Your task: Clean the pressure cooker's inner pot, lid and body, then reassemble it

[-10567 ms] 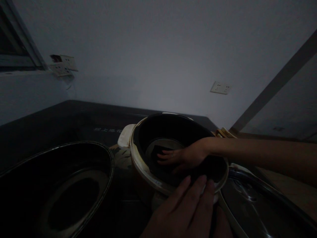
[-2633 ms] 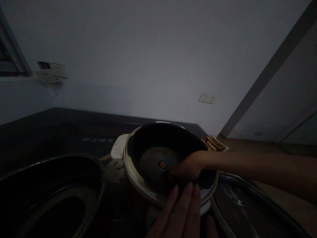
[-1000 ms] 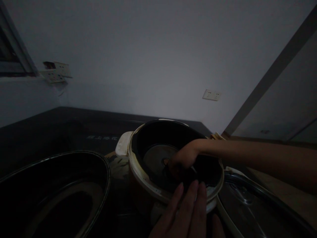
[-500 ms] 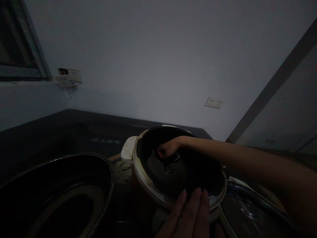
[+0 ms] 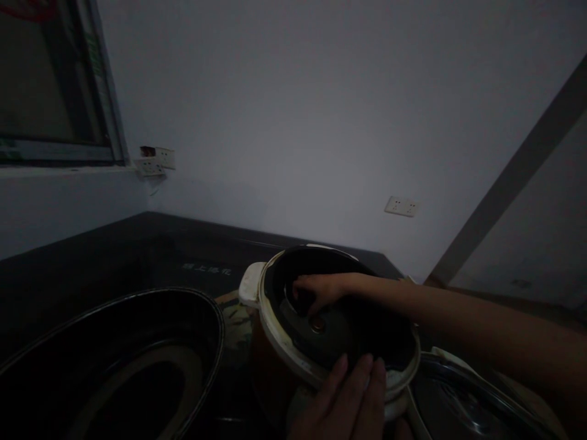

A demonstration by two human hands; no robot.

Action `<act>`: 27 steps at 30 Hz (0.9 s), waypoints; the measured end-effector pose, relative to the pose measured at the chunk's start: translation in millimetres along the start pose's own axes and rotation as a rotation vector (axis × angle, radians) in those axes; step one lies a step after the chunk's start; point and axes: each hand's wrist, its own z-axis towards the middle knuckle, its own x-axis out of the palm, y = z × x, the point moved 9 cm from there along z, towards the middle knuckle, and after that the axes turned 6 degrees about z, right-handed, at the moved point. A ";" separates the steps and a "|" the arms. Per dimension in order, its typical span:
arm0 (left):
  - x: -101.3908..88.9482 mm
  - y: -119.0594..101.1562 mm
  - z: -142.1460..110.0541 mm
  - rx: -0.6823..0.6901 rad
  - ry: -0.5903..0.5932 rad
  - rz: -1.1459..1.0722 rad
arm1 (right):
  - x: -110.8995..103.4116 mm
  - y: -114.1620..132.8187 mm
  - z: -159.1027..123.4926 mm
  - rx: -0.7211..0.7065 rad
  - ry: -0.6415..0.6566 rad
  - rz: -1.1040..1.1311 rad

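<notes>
On my far left, the window is showing above a white ledge, and the black pan is sitting open on the near left part of the dark counter. Two sockets are sitting crookedly on the wall above the counter's far left corner. Pale lettering is showing on the counter, beyond the pan. The cooker is standing right of the pan, near the counter's right end, its white handle pointing left. Inside it, my right hand is reaching down by the far left wall, fingers bent and partly spread above the round metal centre; something dark is lying under them, but I cannot tell whether I am gripping it. My left hand is laying nearly straight fingers against the near rim, gripping nothing. The lid is lying just right of the cooker.
</notes>
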 end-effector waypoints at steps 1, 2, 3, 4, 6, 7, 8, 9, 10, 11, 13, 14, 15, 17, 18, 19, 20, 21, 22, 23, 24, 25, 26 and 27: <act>-0.5 0.4 -0.5 0.003 -0.029 -0.007 | 1.5 3.0 0.4 0.006 0.000 -0.025; 0.3 1.3 -1.4 0.000 -0.043 -0.015 | 3.3 6.6 0.7 0.010 0.002 -0.044; 1.9 2.9 -2.7 -0.009 -0.045 -0.021 | 5.4 10.2 0.6 0.016 0.006 -0.052; 4.7 4.0 -4.3 -0.011 -0.030 -0.027 | 7.3 13.8 0.0 0.023 0.012 -0.051; 10.9 2.9 -7.6 0.025 0.022 -0.044 | 9.6 20.6 -3.4 0.037 0.027 -0.035; 12.9 2.8 -9.1 0.039 0.043 -0.054 | 8.9 23.6 -6.4 0.044 0.029 -0.022; 14.6 3.3 -10.2 0.047 0.067 -0.064 | 6.2 26.0 -10.5 0.052 0.021 -0.011; 15.8 3.2 -10.8 0.058 0.088 -0.077 | 1.6 27.6 -15.9 0.059 0.003 -0.007; 16.0 3.7 -10.9 0.060 0.102 -0.091 | -5.9 28.5 -22.7 0.062 -0.036 -0.003; 15.1 5.3 -10.2 0.046 0.106 -0.107 | -16.0 28.2 -31.3 0.062 -0.097 0.015; 11.7 7.9 -7.5 0.018 0.105 -0.146 | -41.5 22.8 -54.8 0.057 -0.266 0.106; 9.6 9.3 -5.7 0.002 0.101 -0.164 | -55.6 17.2 -69.7 0.052 -0.365 0.177; 8.4 10.2 -4.0 -0.010 0.110 -0.177 | -68.7 8.9 -86.0 0.056 -0.459 0.252; 8.4 9.3 -1.2 -0.004 0.156 -0.190 | -93.7 -12.9 -121.6 0.096 -0.652 0.356; 8.0 8.5 0.1 0.002 0.172 -0.192 | -106.3 -26.3 -141.3 0.149 -0.773 0.365; 6.8 8.5 1.4 0.001 0.177 -0.191 | -117.7 -39.0 -161.1 0.215 -0.892 0.337; 4.8 8.6 2.8 -0.003 0.169 -0.190 | -127.2 -50.1 -179.3 0.286 -1.001 0.289; 1.6 9.2 4.5 -0.011 0.150 -0.189 | -134.0 -58.8 -193.9 0.351 -1.088 0.230; -2.2 10.3 6.5 -0.023 0.125 -0.190 | -137.8 -65.5 -203.4 0.402 -1.145 0.172; -6.2 11.4 8.9 -0.033 0.101 -0.192 | -138.4 -70.7 -207.1 0.438 -1.174 0.129; -10.3 11.8 11.9 -0.031 0.082 -0.195 | -135.8 -74.9 -204.8 0.455 -1.174 0.105; -15.1 11.9 15.5 -0.020 0.062 -0.192 | -130.3 -78.4 -197.4 0.461 -1.152 0.096; -20.4 11.2 19.7 0.003 0.039 -0.181 | -122.6 -81.2 -186.4 0.463 -1.113 0.093; -25.5 9.5 24.3 0.041 0.019 -0.164 | -113.1 -83.3 -172.9 0.462 -1.061 0.095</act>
